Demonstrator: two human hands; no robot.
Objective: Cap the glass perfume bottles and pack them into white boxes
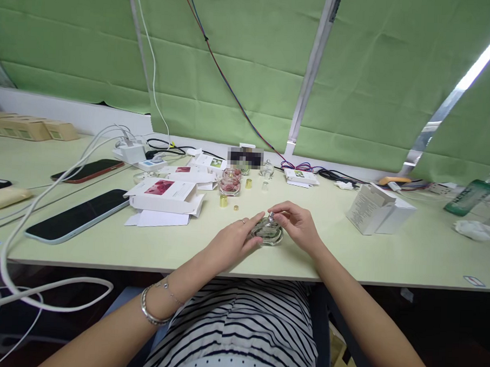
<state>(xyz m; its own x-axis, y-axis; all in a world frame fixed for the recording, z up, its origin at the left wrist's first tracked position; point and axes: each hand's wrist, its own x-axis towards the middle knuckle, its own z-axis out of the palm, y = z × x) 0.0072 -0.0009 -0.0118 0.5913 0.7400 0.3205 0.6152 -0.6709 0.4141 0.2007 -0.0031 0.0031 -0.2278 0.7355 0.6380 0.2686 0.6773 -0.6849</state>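
Note:
A clear glass perfume bottle (270,237) stands on the table near its front edge, with a silver neck piece (271,216) on top. My left hand (236,239) is closed around the bottle's left side, thumb low on the glass and fingers along the upper edge. From the right, my right hand (298,223) pinches the silver piece between thumb and fingers. Beyond them are a small gold ring (236,208), a gold cap (223,201) and a clear bottle with pink-red contents (230,183).
Opened white boxes (165,193) and a phone (79,217) lie to the left, near looping white cables (13,235). To the right stand white cartons (379,211) and a green bottle (470,197). Dark cables (337,176) run along the back.

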